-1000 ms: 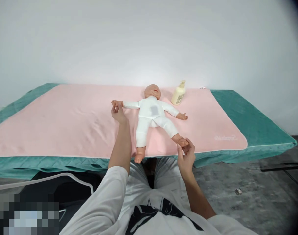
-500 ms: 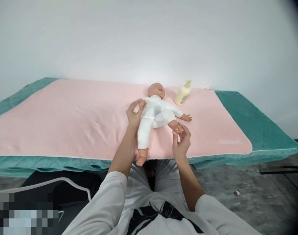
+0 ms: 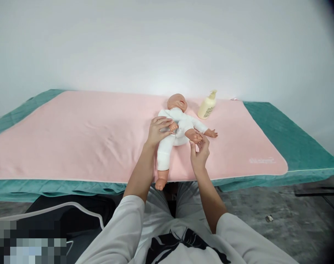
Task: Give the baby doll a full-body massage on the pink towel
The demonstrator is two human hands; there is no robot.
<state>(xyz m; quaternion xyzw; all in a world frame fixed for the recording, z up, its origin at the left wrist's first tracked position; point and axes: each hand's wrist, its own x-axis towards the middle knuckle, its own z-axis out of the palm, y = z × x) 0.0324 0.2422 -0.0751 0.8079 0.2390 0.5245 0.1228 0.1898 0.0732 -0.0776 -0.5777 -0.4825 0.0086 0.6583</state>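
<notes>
A baby doll [image 3: 163, 152] with a white cloth body lies on its back on a pink mat [image 3: 106, 139], its head toward the wall. My left hand [image 3: 158, 131] is closed around the doll's arm near its small hand, which rests over the belly. The doll's other leg is bent up, and my right hand [image 3: 200, 152] grips its foot between thumb and fingers. One leg of the doll lies straight, its foot over the near edge. A cream pump bottle [image 3: 207, 107] stands beside the doll's head, apart from both hands.
The mat covers a bed with a green quilted cover [image 3: 288, 135]. A pale wall [image 3: 167, 44] rises behind it. At lower left are a black chair-like shape [image 3: 87, 205] and a white cable [image 3: 73, 204]. A small scrap [image 3: 269, 218] lies on the grey floor.
My left hand has brought the doll's arm inward across its belly. My right hand keeps hold of the foot, which has shifted slightly up and left. The view has moved a little.
</notes>
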